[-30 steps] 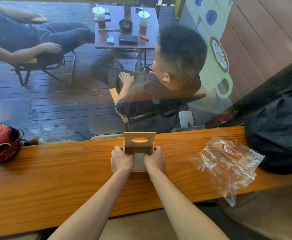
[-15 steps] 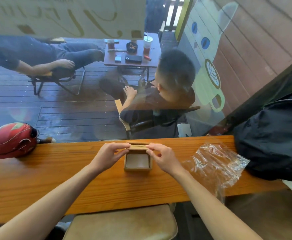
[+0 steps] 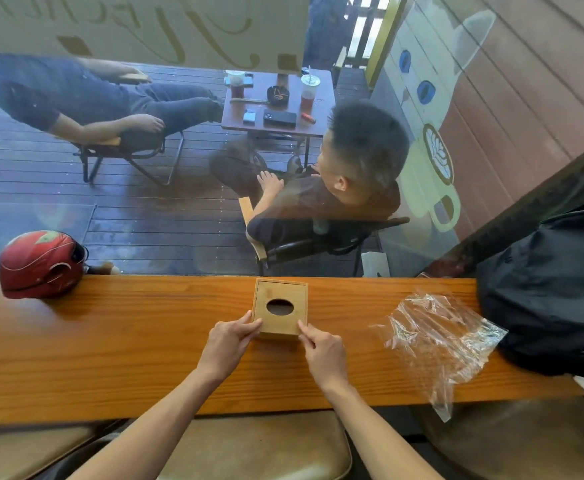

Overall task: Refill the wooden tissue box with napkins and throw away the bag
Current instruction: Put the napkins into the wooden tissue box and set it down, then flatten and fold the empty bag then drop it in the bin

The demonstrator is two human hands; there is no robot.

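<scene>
Napkins unseen in lidded tissue box [image 3: 279,306]; left hand [image 3: 230,336], right hand [image 3: 321,348] pinch its corners.

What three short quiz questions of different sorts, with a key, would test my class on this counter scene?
1. True or false: the wooden tissue box has its lid on.
2. Which side of the box is the clear plastic bag on: A left, B right?
3. Fill in: the left hand and right hand touch the box's ____ corners.

Key: 1 true. 2 B. 3 near.
</scene>
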